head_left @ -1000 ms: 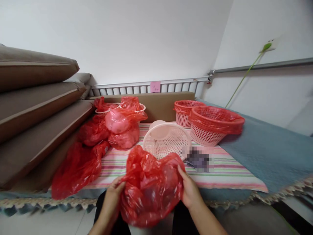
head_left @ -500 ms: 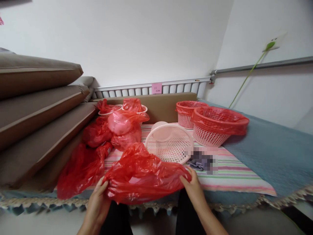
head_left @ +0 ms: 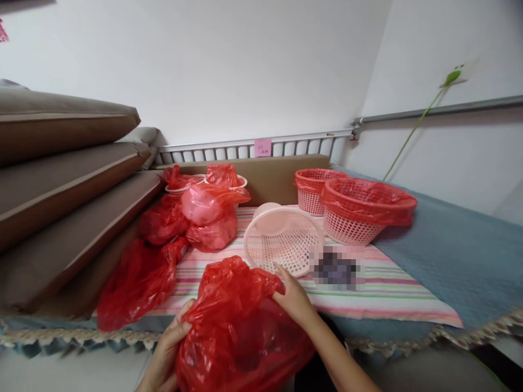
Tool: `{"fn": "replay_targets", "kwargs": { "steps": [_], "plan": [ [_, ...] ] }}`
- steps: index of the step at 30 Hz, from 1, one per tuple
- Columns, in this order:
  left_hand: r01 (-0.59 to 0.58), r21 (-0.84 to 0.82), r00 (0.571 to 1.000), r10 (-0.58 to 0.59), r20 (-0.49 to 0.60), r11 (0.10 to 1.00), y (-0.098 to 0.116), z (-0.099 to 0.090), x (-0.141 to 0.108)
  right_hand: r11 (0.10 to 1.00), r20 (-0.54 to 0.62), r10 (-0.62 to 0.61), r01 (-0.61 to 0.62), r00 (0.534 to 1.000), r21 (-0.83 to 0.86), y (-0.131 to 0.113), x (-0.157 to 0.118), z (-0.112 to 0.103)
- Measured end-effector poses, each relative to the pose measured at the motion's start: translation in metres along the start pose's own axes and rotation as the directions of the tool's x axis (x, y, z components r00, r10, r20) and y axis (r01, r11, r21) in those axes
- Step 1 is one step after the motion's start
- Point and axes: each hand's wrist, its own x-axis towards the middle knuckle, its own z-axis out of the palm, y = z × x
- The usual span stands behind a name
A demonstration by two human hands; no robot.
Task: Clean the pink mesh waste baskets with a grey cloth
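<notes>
A red plastic bag (head_left: 241, 332) hangs puffed out in front of my body, its bottom reaching the lower edge of the view. My left hand (head_left: 169, 343) grips its left side between thumb and fingers. On the bag's upper right is my right hand (head_left: 295, 302), closed on the film with a finger raised. Just beyond the bag, a pale pink perforated basket (head_left: 281, 237) lies tipped on its side, its mouth facing me. Beside that basket sits a dark cloth-like item (head_left: 335, 268), blurred by pixelation.
Two baskets lined with red bags, a larger one (head_left: 355, 226) and a smaller one (head_left: 312, 193), stand at the right. Red bags (head_left: 212, 228) and further baskets are grouped at the left. Stacked cushions (head_left: 69, 218) rise along the left side. A striped cloth (head_left: 392, 294) covers the middle.
The bag was stretched wide between my hands; now it is bunched narrower and hangs lower. My right hand has moved left and slightly up, toward my left hand.
</notes>
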Motion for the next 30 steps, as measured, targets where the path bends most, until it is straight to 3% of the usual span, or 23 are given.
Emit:
{"fn": "replay_targets", "kwargs": {
  "steps": [2,4,6,7,8,10,13,15,17,19,21,22,26,28,30],
  "plan": [
    [-0.009,0.051,1.000,0.009,0.001,0.999,0.004,-0.006,0.001,0.960,0.208,0.103,-0.151,0.973,0.234,-0.006,-0.005,0.006],
    [-0.076,0.166,0.997,0.073,0.022,0.983,0.011,-0.018,0.009,0.891,0.290,0.166,-0.269,0.943,0.366,-0.011,-0.010,0.005],
    [-0.215,0.426,0.974,0.225,0.026,0.879,0.021,-0.037,0.022,0.868,0.130,0.244,-0.276,0.961,0.414,-0.013,-0.010,-0.008],
    [-0.286,0.616,0.940,0.340,0.030,0.734,0.026,-0.048,0.030,0.871,0.004,0.276,-0.252,0.961,0.421,-0.014,-0.008,-0.018],
    [-0.304,0.801,0.886,0.462,0.039,0.515,0.032,-0.060,0.037,0.879,-0.137,0.299,-0.216,0.944,0.425,-0.013,-0.005,-0.030],
    [-0.260,0.880,0.829,0.559,-0.007,0.397,0.041,-0.084,0.049,0.895,-0.343,0.310,-0.151,0.887,0.419,-0.012,-0.001,-0.051],
    [-0.118,0.961,0.770,0.634,-0.072,0.251,0.048,-0.111,0.056,0.927,-0.511,0.186,0.022,0.839,0.373,-0.011,-0.003,-0.066],
    [-0.019,0.991,0.751,0.656,-0.072,0.131,0.045,-0.118,0.057,0.920,-0.573,0.083,0.159,0.816,0.359,-0.011,-0.008,-0.064],
    [0.018,0.999,0.758,0.651,-0.034,0.031,0.035,-0.112,0.057,0.890,-0.580,0.074,0.209,0.811,0.406,-0.010,-0.015,-0.055],
    [-0.023,0.998,0.806,0.589,0.058,-0.066,0.017,-0.094,0.058,0.863,-0.515,0.114,0.172,0.850,0.476,-0.011,-0.023,-0.044],
    [-0.134,0.968,0.891,0.402,0.212,-0.214,-0.004,-0.069,0.060,0.852,-0.410,0.121,0.118,0.904,0.511,-0.014,-0.028,-0.036],
    [-0.172,0.954,0.921,0.303,0.244,-0.244,-0.014,-0.056,0.062,0.853,-0.364,0.111,0.100,0.925,0.513,-0.017,-0.030,-0.033],
    [-0.242,0.948,0.950,0.146,0.275,-0.207,-0.032,-0.022,0.068,0.810,-0.220,0.155,0.004,0.963,0.587,-0.031,-0.035,-0.036],
    [-0.215,0.958,0.961,0.136,0.242,-0.190,-0.026,-0.022,0.067,0.798,-0.057,0.177,-0.110,0.983,0.592,-0.037,-0.040,-0.041],
    [-0.173,0.966,0.960,0.188,0.209,-0.192,-0.014,-0.028,0.064,0.867,0.162,0.128,-0.190,0.978,0.461,-0.036,-0.050,-0.043]
  ]
}}
